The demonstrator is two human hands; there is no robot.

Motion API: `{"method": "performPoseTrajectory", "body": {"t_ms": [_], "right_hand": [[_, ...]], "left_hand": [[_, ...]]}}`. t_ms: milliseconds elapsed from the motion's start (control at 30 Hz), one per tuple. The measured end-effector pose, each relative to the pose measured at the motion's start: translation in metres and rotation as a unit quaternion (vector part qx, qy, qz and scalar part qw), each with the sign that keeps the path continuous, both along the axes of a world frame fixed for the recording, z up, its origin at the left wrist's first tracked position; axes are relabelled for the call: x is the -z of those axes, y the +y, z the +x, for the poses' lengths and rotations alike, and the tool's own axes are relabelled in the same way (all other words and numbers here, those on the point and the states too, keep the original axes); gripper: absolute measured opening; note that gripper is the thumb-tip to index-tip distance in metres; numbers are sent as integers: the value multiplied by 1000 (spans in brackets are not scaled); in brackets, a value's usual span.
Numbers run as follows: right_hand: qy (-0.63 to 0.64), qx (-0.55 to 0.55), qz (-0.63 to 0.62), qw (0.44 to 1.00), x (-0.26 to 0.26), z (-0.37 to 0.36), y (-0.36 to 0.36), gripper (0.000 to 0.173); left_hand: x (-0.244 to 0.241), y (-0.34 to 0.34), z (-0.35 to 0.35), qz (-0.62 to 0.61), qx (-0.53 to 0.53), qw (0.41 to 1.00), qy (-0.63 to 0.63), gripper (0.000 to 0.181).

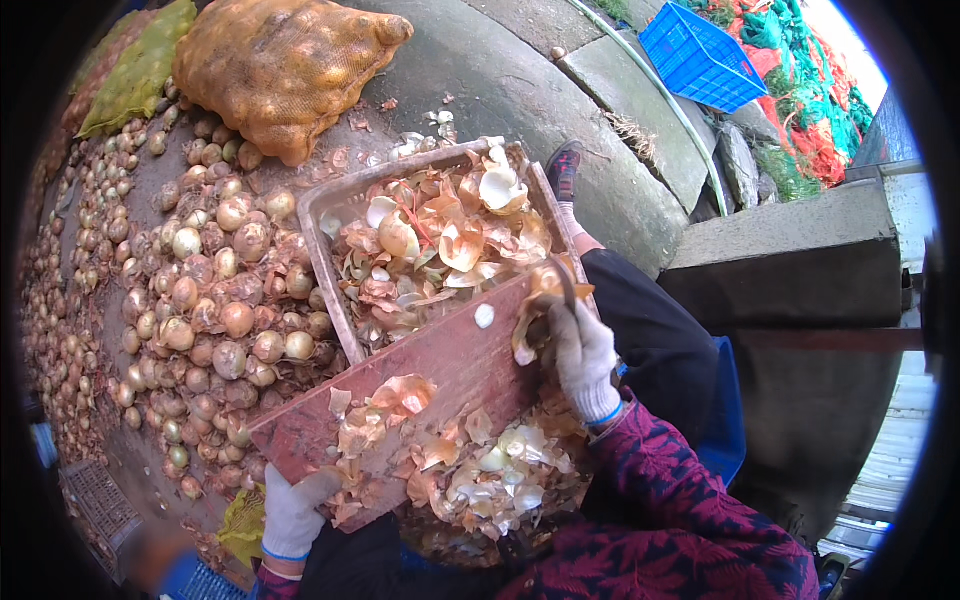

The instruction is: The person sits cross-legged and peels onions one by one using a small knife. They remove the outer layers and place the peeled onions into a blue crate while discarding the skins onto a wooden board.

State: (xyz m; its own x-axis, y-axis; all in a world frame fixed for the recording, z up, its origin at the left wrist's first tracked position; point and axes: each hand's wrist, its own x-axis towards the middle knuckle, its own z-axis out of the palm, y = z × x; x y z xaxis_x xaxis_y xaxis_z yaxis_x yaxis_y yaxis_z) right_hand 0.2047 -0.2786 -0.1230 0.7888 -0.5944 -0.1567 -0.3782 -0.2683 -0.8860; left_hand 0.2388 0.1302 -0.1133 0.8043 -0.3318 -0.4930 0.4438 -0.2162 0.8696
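A reddish wooden board (457,360) lies slantwise across my lap, strewn with dry onion skins (401,394) and one small white onion slice (484,316). My left hand (292,510), in a white knit glove, grips the board's lower left corner. At the upper right end, my gloved right hand (585,360) is closed around a knife (565,283) with a narrow dark blade. Onion peel (551,285) hangs about the blade and fingers; the handle is hidden. Beyond the board stands a plastic crate (324,281) full of peelings (442,232). More peelings (502,480) are heaped between the board and my body.
Loose onions (236,319) are piled left of the crate and spread farther left. A full orange mesh sack (285,67) of onions lies behind them. A blue crate (701,56) and a pale hose (667,90) are at upper right. Something blurred (161,555) shows at lower left.
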Motion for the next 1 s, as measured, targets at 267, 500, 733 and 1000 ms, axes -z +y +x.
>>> {"method": "performPoseTrajectory", "body": {"t_ms": [267,500,733,1000], "right_hand": [[30,71,93,993,-24,-4,-74,45],[33,19,-38,999,-36,-68,-78,37],[176,-20,-398,900,-10,-80,-95,31],[76,-68,-34,994,-30,-31,-5,33]], "left_hand": [[-54,2,-7,-166,-203,965,-16,65],[43,7,-11,-135,-40,989,41,33],[27,-25,3,294,525,797,-58,44],[85,36,54,208,424,852,-225,28]]}}
